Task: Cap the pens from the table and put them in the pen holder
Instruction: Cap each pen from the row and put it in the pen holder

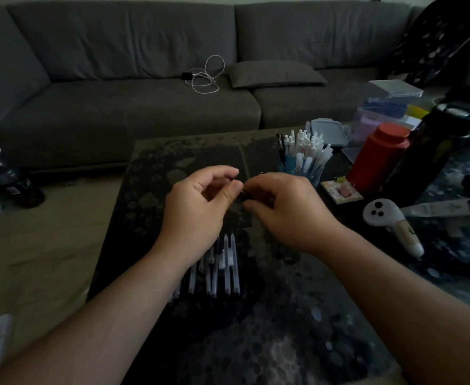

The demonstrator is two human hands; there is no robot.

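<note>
Both hands met above the middle of the dark patterned table (297, 315). The left hand (197, 207) had its fingers curled, thumb and forefinger pinched together at its 3 o'clock side; whatever it pinched was too small and dark to make out. The right hand (283, 209) curled its fingers round a small dark thing, likely a pen (245, 195), of which only a short end showed between the two hands. The fingertips of both hands nearly touched there.

At 6 o'clock from the hands, a row of translucent pens (220, 268) lay side by side on the table, partly under the left wrist, with a white cap (226, 259) resting among them. At 1 o'clock from the right hand stood the blue pen holder (301, 168), crowded with white-capped pens.

A red canister (378, 157) stood at 3 o'clock from the holder, and a grey sofa (145, 79) with a white cable (208, 76) ran along 12 o'clock
</note>
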